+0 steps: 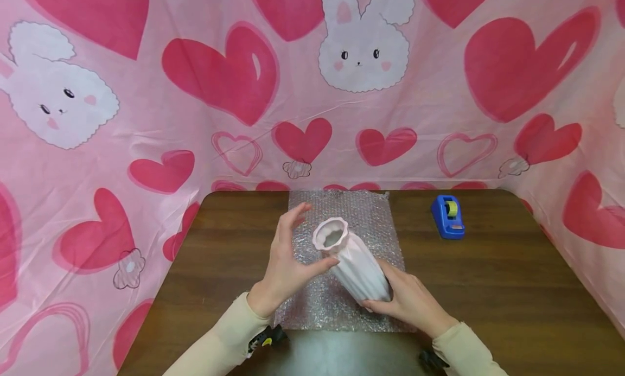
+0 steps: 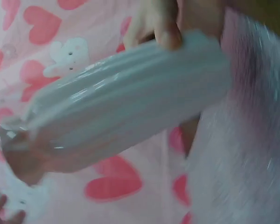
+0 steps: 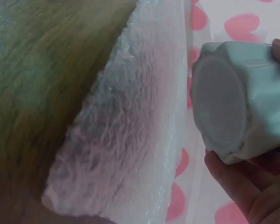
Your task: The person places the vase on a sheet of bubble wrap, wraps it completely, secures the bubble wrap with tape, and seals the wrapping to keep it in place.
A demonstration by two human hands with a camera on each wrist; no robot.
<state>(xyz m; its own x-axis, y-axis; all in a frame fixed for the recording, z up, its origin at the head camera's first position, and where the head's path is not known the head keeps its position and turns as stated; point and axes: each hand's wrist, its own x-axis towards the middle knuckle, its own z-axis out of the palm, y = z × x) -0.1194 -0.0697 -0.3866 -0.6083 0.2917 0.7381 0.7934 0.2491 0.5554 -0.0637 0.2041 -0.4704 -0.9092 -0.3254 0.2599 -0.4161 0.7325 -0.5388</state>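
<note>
A white ribbed vase [image 1: 360, 268] with a scalloped pinkish rim is held tilted above a sheet of bubble wrap [image 1: 312, 311], its mouth toward the upper left. My right hand [image 1: 412, 300] grips the vase near its base; in the right wrist view the flat bottom of the vase [image 3: 220, 102] shows, with fingers beneath it. Beside the mouth, my left hand [image 1: 285, 262] is spread with thumb and fingers apart, the thumb tip close to the neck. Whether that thumb touches the vase, I cannot tell. In the left wrist view the vase [image 2: 130, 102] lies across the picture, slightly blurred.
A blue tape dispenser [image 1: 448, 217] with a yellowish roll stands at the right rear of the brown wooden table [image 1: 508, 289]. Behind and around the table hangs a pink cloth [image 1: 429, 83] printed with hearts and rabbits. The bubble wrap reaches from the back edge to the front edge.
</note>
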